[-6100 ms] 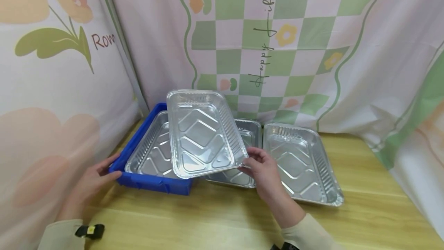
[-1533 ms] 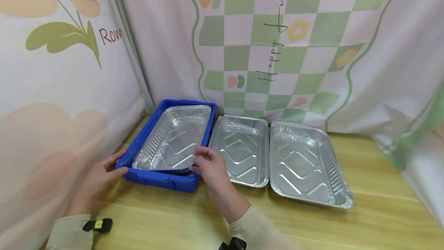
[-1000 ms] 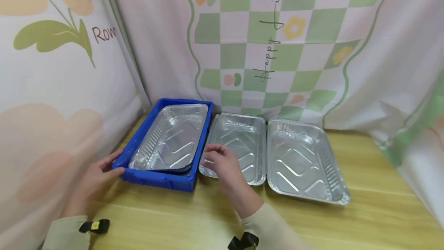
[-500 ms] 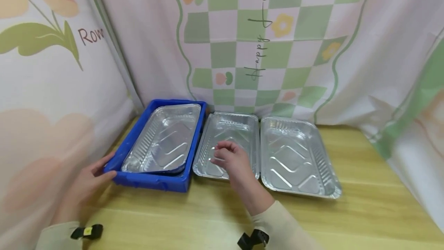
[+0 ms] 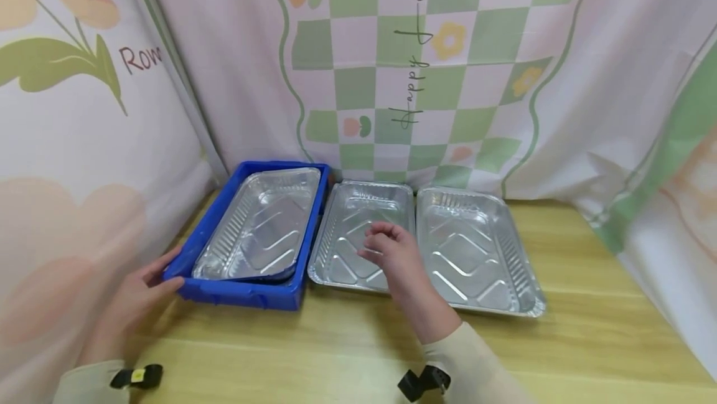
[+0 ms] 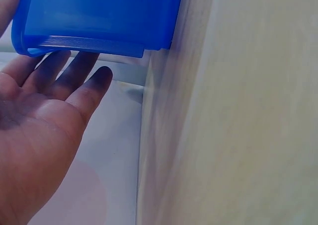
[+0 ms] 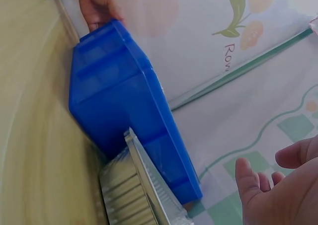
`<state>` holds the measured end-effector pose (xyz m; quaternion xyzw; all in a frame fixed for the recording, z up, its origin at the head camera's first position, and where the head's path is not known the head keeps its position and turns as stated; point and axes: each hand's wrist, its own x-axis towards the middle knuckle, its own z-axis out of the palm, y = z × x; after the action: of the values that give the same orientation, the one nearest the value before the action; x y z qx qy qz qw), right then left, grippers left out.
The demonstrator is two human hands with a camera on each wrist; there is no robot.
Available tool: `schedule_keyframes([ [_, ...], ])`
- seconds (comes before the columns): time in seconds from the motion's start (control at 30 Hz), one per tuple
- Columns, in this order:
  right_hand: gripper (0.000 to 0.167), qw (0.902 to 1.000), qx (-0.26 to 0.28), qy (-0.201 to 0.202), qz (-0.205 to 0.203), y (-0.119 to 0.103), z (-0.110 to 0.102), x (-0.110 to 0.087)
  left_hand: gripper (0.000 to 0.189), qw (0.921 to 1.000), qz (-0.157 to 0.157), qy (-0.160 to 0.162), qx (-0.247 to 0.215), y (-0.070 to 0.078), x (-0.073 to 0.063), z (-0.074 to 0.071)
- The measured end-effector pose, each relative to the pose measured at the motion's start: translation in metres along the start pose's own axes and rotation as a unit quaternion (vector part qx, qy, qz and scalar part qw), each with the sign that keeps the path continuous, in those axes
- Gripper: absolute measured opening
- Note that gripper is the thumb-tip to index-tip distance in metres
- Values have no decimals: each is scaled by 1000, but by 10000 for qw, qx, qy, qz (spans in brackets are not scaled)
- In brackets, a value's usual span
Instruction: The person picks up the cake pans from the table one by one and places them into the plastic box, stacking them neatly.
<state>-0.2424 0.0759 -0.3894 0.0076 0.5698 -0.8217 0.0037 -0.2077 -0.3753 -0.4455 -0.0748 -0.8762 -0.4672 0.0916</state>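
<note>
A blue plastic bin (image 5: 241,292) stands at the left with a foil tray (image 5: 269,223) in it, the tray's near end sitting a little above the bin's floor. My left hand (image 5: 137,298) holds the bin's near left corner, thumb on the front wall and fingers along the left side (image 6: 54,76). To the right of the bin lie two more foil trays, a middle one (image 5: 342,248) and a right one (image 5: 476,248), side by side. My right hand (image 5: 394,254) hovers over the middle tray with loosely bent fingers and nothing in them; the right wrist view agrees.
The wooden table (image 5: 269,354) runs along the front and right. A printed curtain (image 5: 358,93) hangs close behind the bin and trays, and another one (image 5: 73,205) borders the left. Black straps with small devices (image 5: 426,382) sit on both wrists.
The right hand has lowered a foil tray into the bin, let go of it and moved right over the middle tray. The left hand stays at the bin's corner.
</note>
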Motion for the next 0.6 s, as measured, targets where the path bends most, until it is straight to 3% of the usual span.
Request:
schedule_keyframes([
  [0.6, 22, 9990, -187, 403, -6, -27, -56, 0, 64, 9994, -41, -86, 346, 2, 1, -3],
])
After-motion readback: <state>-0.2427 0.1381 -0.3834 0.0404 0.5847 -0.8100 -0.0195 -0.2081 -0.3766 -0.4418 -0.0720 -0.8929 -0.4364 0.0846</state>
